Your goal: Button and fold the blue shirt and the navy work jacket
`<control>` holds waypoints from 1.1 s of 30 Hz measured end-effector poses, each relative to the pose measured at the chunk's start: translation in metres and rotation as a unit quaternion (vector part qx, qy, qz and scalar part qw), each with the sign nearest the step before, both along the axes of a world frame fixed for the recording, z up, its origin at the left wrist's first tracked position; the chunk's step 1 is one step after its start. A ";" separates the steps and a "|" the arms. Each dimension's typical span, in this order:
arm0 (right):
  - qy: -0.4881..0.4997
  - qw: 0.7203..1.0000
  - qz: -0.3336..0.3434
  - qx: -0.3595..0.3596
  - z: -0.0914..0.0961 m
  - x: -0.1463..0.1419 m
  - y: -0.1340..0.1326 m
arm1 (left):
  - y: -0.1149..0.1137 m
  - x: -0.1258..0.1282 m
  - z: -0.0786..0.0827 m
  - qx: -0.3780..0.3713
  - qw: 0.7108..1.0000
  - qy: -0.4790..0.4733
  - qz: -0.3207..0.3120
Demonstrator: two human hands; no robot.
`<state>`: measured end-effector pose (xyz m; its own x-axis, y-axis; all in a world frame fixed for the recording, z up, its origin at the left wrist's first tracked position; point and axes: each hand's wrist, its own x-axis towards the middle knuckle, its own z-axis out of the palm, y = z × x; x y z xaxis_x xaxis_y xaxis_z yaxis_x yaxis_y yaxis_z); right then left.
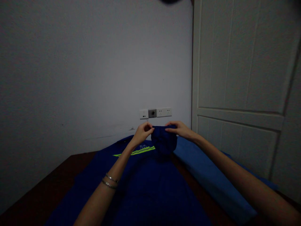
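A dark blue garment with neon yellow stripes lies spread over a dark wooden surface. Its far end is lifted into a bunched fold. My left hand pinches the fold's left top corner, fingers closed. On the fold's right top corner my right hand also pinches the cloth. Both arms reach forward over the garment, and two bracelets circle my left wrist.
A lighter blue cloth lies along the right side. A white wall stands behind with a socket strip just above my hands. A white panelled door fills the right.
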<state>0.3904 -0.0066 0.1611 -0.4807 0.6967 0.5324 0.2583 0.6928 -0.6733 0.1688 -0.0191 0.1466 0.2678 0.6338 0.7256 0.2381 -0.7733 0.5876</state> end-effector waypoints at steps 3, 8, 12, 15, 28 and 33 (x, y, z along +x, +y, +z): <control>-0.004 1.000 0.001 0.002 0.002 0.002 -0.010 | -0.001 0.001 0.002 0.020 0.999 -0.004 0.025; 0.018 1.000 -0.002 0.020 -0.009 0.004 -0.013 | -0.002 0.004 0.006 0.056 0.997 -0.022 0.043; 0.014 0.999 0.014 -0.027 -0.041 0.003 0.007 | -0.001 0.001 0.012 0.094 0.991 0.040 0.089; -0.045 0.998 0.022 -0.028 -0.072 -0.001 0.028 | -0.004 -0.003 0.023 0.139 0.970 0.122 0.155; -0.213 0.954 0.023 0.209 -0.186 -0.008 0.024 | -0.079 -0.088 -0.009 -0.206 0.964 0.153 0.069; -0.238 0.957 0.044 0.157 -0.214 -0.009 0.018 | -0.116 -0.131 -0.077 -0.357 0.895 0.262 0.054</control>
<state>0.3818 0.0109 -0.0533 -0.7709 0.4831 0.4151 0.4149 0.8754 -0.2481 0.0375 -0.1352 0.0693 0.3612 0.9289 -0.0817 0.6768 -0.2009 0.7083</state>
